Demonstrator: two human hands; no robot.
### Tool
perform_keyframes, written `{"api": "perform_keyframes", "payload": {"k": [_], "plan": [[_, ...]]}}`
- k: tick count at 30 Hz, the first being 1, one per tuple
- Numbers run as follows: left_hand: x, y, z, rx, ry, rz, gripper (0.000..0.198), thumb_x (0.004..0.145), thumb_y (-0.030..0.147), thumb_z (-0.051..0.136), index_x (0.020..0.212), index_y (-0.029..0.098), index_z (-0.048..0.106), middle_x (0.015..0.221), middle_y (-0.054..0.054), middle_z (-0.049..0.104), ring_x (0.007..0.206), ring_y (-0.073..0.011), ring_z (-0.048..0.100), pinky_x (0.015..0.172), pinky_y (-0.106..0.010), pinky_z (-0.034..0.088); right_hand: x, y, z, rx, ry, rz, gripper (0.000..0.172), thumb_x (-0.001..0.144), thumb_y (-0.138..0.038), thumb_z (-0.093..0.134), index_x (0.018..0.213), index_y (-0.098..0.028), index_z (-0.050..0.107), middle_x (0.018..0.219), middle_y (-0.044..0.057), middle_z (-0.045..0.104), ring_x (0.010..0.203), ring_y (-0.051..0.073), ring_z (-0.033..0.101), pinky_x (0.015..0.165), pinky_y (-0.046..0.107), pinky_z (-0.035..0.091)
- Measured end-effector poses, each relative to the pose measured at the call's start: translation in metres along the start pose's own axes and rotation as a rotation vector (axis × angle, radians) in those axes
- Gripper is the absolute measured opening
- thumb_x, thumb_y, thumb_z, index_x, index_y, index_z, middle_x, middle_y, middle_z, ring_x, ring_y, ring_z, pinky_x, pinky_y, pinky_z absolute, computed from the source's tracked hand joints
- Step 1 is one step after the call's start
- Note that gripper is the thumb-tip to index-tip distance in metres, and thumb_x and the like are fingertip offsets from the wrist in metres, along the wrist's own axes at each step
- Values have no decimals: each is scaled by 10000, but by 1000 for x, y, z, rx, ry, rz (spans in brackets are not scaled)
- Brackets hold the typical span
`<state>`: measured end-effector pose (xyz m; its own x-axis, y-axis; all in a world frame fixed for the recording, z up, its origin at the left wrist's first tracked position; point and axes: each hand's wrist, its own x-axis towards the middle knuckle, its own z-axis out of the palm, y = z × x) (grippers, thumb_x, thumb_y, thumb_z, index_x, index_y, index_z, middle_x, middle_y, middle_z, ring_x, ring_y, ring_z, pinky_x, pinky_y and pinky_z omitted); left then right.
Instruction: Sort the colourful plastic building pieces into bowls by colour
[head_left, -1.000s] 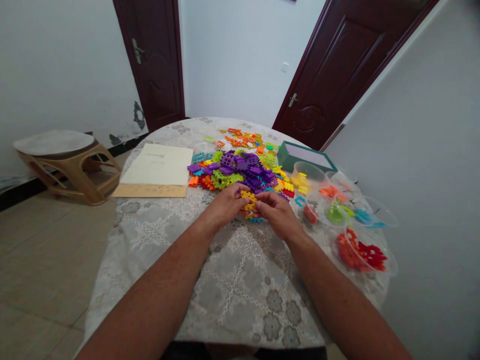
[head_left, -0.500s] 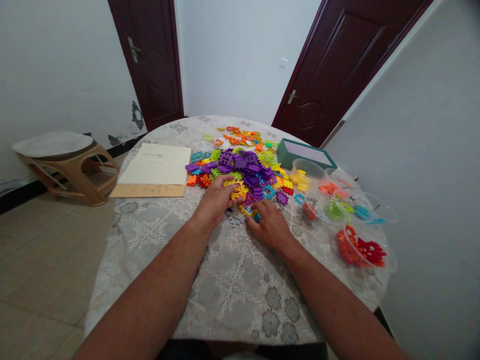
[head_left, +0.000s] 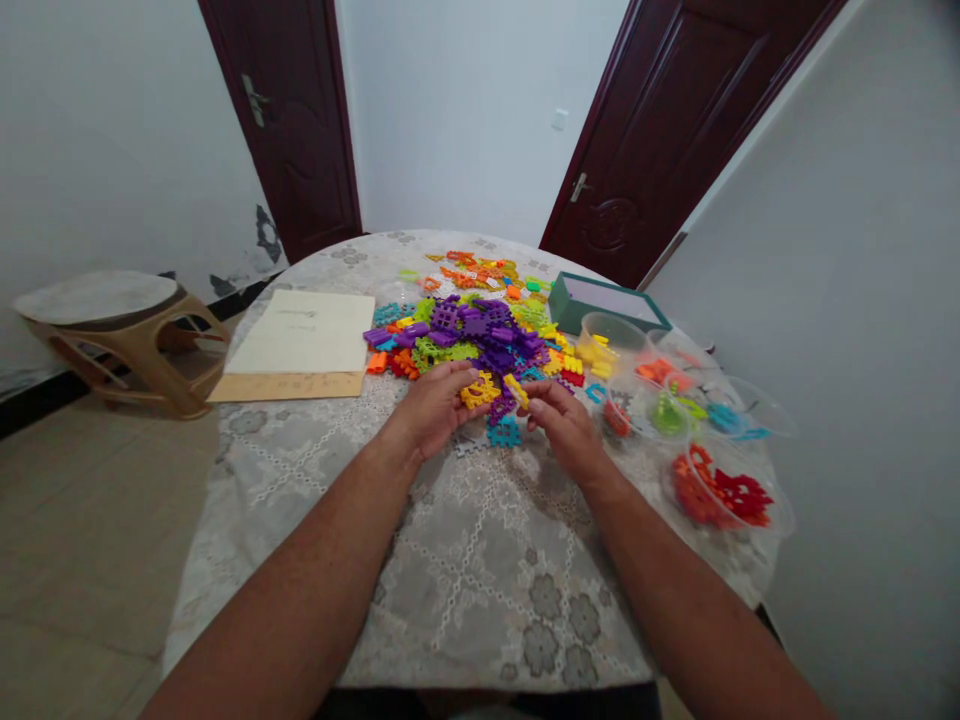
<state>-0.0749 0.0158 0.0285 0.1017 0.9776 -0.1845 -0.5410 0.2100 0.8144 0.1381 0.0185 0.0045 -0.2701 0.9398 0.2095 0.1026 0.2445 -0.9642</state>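
Note:
My left hand (head_left: 439, 408) is closed on an orange-yellow plastic building block (head_left: 480, 390) with toothed edges. Between the fingers of my right hand (head_left: 561, 425) is a yellow building block (head_left: 516, 391), raised and tilted just right of the other one. Beyond both hands lies a heap of interlocking blocks, mostly purple (head_left: 487, 325), with green, red and orange ones at its sides. A blue toothed block (head_left: 504, 432) lies on the cloth below my hands, beside partly hidden grey pieces (head_left: 471, 446).
Clear round tubs with sorted pieces stand at the right, one holding red blocks (head_left: 739, 500), another yellow blocks (head_left: 598, 352). Behind them is a green box (head_left: 607, 305). A paper pad (head_left: 304, 335) lies at the left. A stool (head_left: 120, 330) stands beside the table.
My right hand has lifted the yellow block off the table and moved slightly right. The blue block below is now uncovered. My left hand keeps its orange-yellow block.

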Motion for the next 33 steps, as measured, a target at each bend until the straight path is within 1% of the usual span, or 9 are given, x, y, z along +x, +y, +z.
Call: {"api": "perform_keyframes", "payload": {"k": [2, 5, 7, 10, 13, 16, 20, 27, 33], "plan": [[-3, 0, 3, 28, -32, -18, 303, 840, 167, 729, 1128, 158, 633, 1141, -146, 714, 982, -219, 716, 840, -373, 623, -4, -2, 10, -228, 58, -135, 291, 907, -389, 681, 1151, -231, 654, 1091, 65, 684, 929, 198, 620, 748, 311, 498], [-7, 0, 6, 112, -62, -31, 473, 797, 178, 772, 1241, 133, 614, 1154, -157, 720, 957, -212, 719, 758, -307, 609, -8, -1, 21, -477, 56, -327, 319, 901, -322, 706, 1199, -233, 636, 1205, 96, 674, 1056, 226, 621, 842, 357, 516], [-6, -1, 6, 183, -56, -40, 570, 761, 157, 782, 1303, 130, 611, 1127, -140, 735, 930, -204, 724, 729, -275, 597, -7, 0, 25, -549, 33, -412, 342, 910, -315, 706, 1230, -235, 615, 1237, 104, 673, 1142, 240, 612, 947, 399, 507], [-3, 0, 4, 236, -43, -41, 585, 744, 128, 761, 1314, 142, 634, 1103, -114, 747, 930, -196, 728, 709, -239, 598, -5, 1, 23, -604, 32, -475, 385, 931, -329, 695, 1283, -232, 572, 1283, 110, 655, 1212, 237, 592, 1050, 419, 469], [1, 1, 2, 201, -18, -3, 546, 737, 80, 723, 1273, 151, 650, 1097, -110, 746, 882, -186, 734, 685, -238, 625, -4, -2, 15, -715, 40, -386, 302, 959, -316, 645, 1236, -217, 576, 1213, 102, 659, 1149, 226, 602, 1007, 390, 488], [5, 3, 1, 148, 44, 51, 466, 729, 35, 677, 1178, 159, 663, 1087, -106, 738, 886, -211, 740, 716, -338, 676, -6, -6, 7, -936, -70, -220, 183, 946, -314, 635, 1098, -214, 613, 1097, 83, 662, 1060, 230, 604, 940, 373, 502], [7, 6, 2, 93, 150, 99, 402, 745, 4, 624, 1111, 170, 654, 1054, -92, 719, 935, -226, 733, 768, -439, 693, -8, -9, 1, -1095, -246, -109, 283, 891, -374, 692, 1115, -218, 617, 1136, 92, 643, 1062, 250, 593, 917, 373, 502], [7, 5, 0, -20, 196, 125, 454, 753, -7, 601, 1182, 139, 629, 1113, -144, 686, 998, -257, 715, 814, -492, 679, -10, -16, -6, -972, -361, -63, 383, 890, -306, 690, 1245, -188, 605, 1185, 123, 651, 1047, 246, 602, 934, 366, 483], [10, 4, -4, -69, 226, 139, 618, 721, -46, 538, 1297, 168, 606, 1195, -156, 656, 1079, -274, 694, 857, -515, 666, -7, -33, -31, -685, -672, 77, 381, 882, -388, 719, 1199, -176, 701, 902, 27, 671, 786, 158, 587, 712, 275, 460]]}}
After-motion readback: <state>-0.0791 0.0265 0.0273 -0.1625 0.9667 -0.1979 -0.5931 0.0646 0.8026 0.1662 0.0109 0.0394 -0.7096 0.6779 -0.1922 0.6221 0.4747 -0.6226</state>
